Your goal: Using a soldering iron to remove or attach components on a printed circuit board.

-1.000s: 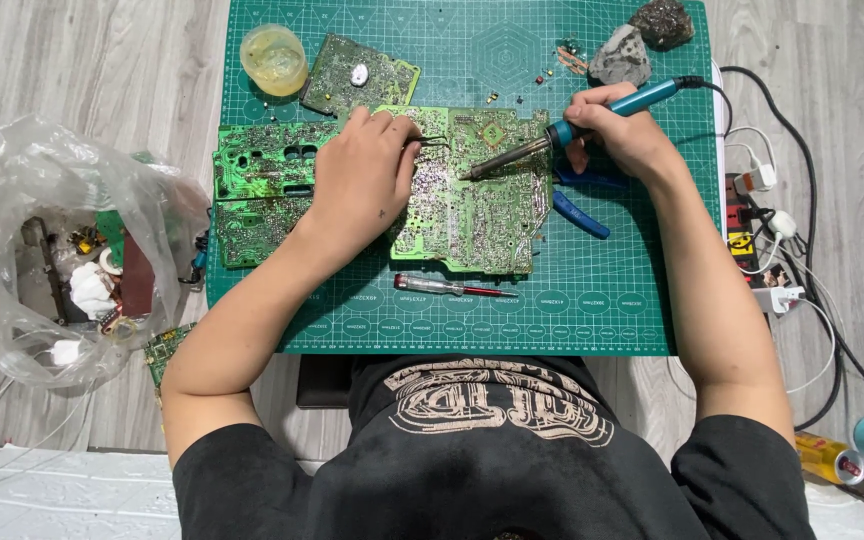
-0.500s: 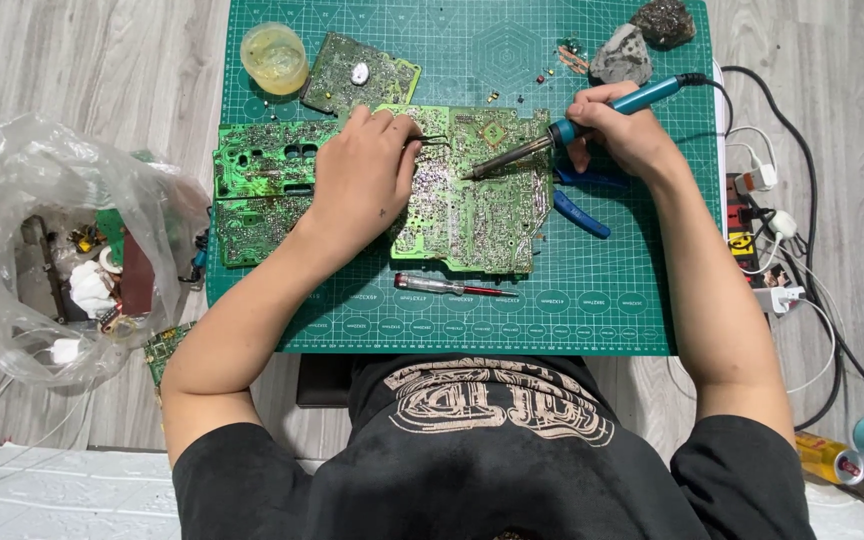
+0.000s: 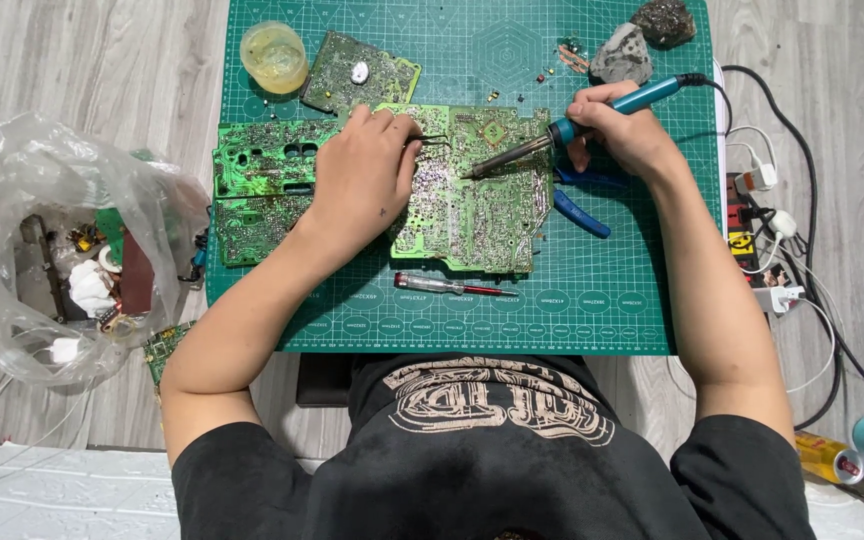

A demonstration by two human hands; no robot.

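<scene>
The right hand (image 3: 620,130) is closed around the teal handle of a soldering iron (image 3: 592,115), held like a pen. The iron slants down to the left, so its metal tip rests on the big circuit board (image 3: 472,195) near that board's upper middle, well left of the fingers that grip it. The left hand (image 3: 362,180) lies palm down on the left part of the same board, fingers curled around thin tweezers (image 3: 430,141), whose points reach right toward the iron's tip without quite meeting it.

The board lies in the middle of the green cutting mat (image 3: 592,310). A second board (image 3: 257,190) lies against the mat's left edge, and a smaller one (image 3: 357,72) sits near the far edge beside a round yellowish tub (image 3: 273,56). Blue-handled pliers (image 3: 580,205) lie just right of the big board, under the right wrist. A red-tipped screwdriver (image 3: 447,286) lies along the board's near edge. A clear plastic bag (image 3: 62,250) of scraps sits off the mat to the left.
</scene>
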